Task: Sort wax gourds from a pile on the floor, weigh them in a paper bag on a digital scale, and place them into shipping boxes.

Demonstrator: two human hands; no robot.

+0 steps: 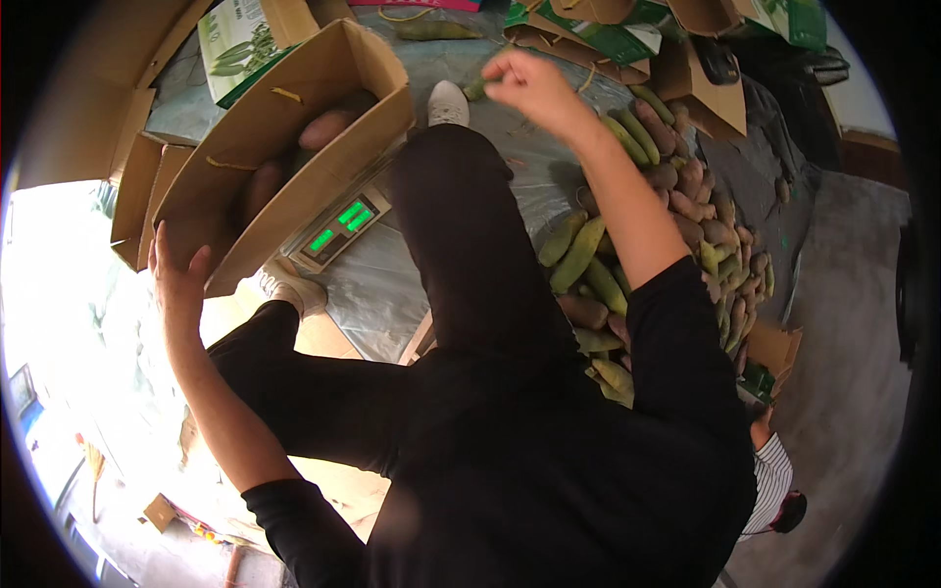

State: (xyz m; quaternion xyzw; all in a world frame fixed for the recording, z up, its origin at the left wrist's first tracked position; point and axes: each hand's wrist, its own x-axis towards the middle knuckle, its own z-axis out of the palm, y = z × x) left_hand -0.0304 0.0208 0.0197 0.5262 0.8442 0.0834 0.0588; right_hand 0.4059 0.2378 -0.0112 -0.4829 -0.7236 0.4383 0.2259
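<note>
An open cardboard box (323,93) with yellow cord handles sits tilted over a scale (338,235) with green lit displays. Several reddish-brown radishes (326,128) lie inside it. My left hand (178,284) grips the box's near end, fingers along the outer side and thumb at the edge. Out ahead, beyond my knee, my right hand (534,90) is closed, its fingers curled at a green radish (476,90) that they partly cover. To the right of my leg lies a large heap of green and reddish radishes (701,211).
A plastic sheet (377,304) covers the floor. More cartons, one white and green (235,49), stand at the back left, and others (696,83) at the back right. A long green radish (436,31) lies far ahead. At lower right sits another person in a striped sleeve (771,480).
</note>
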